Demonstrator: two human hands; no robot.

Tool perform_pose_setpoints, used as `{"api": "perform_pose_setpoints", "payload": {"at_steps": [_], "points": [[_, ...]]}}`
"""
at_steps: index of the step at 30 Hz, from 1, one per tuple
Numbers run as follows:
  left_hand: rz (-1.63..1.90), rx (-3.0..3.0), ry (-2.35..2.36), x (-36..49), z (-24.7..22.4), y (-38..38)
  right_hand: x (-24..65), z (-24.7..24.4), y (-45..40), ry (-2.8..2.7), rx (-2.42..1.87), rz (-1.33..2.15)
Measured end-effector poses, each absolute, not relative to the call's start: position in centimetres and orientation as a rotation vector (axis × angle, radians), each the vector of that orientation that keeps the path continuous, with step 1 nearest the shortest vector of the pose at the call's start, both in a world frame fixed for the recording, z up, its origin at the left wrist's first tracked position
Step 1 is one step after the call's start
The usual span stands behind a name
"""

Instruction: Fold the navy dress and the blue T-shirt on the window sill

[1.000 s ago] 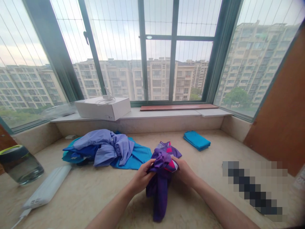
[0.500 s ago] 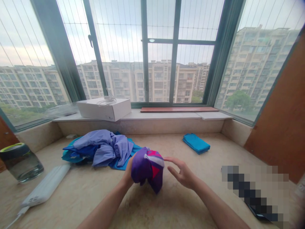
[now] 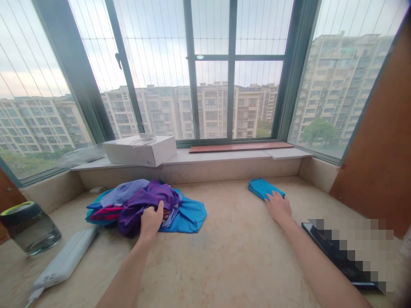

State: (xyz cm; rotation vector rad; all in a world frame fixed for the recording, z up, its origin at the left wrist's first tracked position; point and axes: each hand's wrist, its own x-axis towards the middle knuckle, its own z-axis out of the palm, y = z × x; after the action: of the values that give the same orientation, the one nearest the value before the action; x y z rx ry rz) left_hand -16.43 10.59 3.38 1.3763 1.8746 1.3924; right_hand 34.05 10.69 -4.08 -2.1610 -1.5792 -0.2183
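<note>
on the tabletop (image 3: 224,265), the clothing pile (image 3: 189,214) now supports the purple garment (image 3: 135,211), previously held clear of it, with the left hand's (image 3: 150,220) grip clamped on the fabric, while the folded blue cloth (image 3: 260,187) now receives the fingers of the separated right hand (image 3: 280,208), whose grip closure cannot be determined.
</note>
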Motion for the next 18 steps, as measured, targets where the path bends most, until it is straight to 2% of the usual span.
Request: {"api": "perform_pose_setpoints", "payload": {"at_steps": [4, 7, 10, 13, 18], "points": [[0.974, 1.817, 2.509, -15.7, 5.3, 8.7, 33.6, -4.0, 10.5, -1.601, -2.081, -0.155], [0.826, 1.961, 2.599, -14.1, 6.3, 7.3, 32.9, -3.7, 10.2, -1.563, -2.023, -0.079], [0.867, 2.033, 2.589, -13.1, 6.5, 6.4, 32.2, -3.2, 9.7, -1.48, -1.955, 0.0], [1.082, 2.152, 2.397, -13.2, 6.0, 6.6, 31.4, -2.6, 9.2, -1.422, -1.836, 0.072], [1.446, 2.398, 1.681, -14.0, 4.3, 8.2, 28.5, -1.2, 7.9, -1.304, -1.561, 0.292]]}}
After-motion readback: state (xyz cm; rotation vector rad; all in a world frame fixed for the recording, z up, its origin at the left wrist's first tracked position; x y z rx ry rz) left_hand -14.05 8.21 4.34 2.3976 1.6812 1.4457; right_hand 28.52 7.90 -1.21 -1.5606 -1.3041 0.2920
